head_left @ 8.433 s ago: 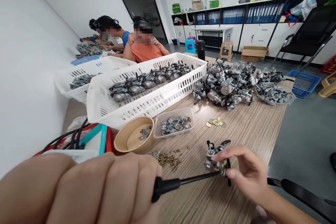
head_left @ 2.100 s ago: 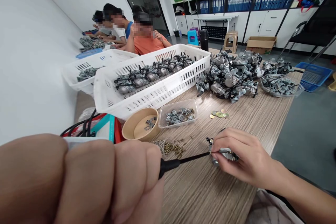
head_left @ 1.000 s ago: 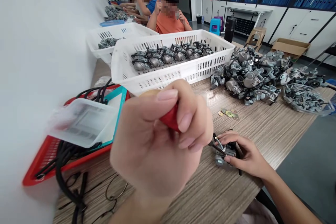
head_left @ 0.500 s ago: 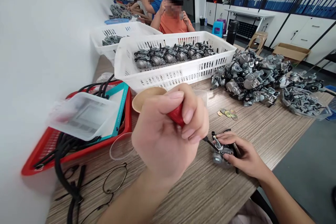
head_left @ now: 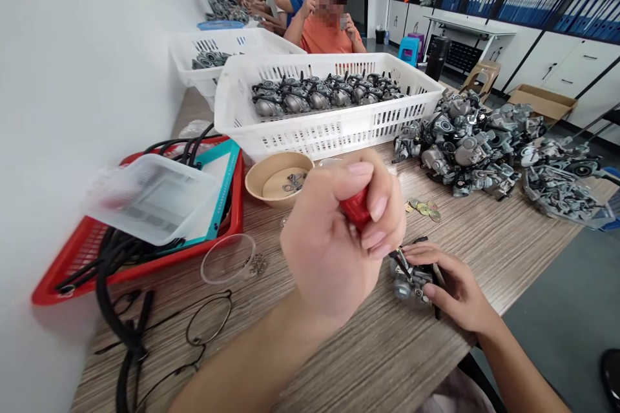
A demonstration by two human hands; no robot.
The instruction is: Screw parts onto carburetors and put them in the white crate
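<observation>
My left hand is wrapped round the red handle of a screwdriver. Its dark shaft runs down to the right and meets a small grey metal carburetor on the table; the exact tip is hard to make out. On the carburetor's right side, my right hand grips it with thumb and fingers, steadying it against the wood. Several brass-coloured discs lie just beyond the carburetor.
A white basket holds rows of carburetors; more are heaped at the right. Nearby are a tan bowl with small metal parts, a red tray with black hoses, and eyeglasses. Co-workers sit beyond.
My left hand has shifted right and turned slightly with the screwdriver, uncovering the bowl's contents. My right hand stays on the carburetor. The view has also moved a little.
</observation>
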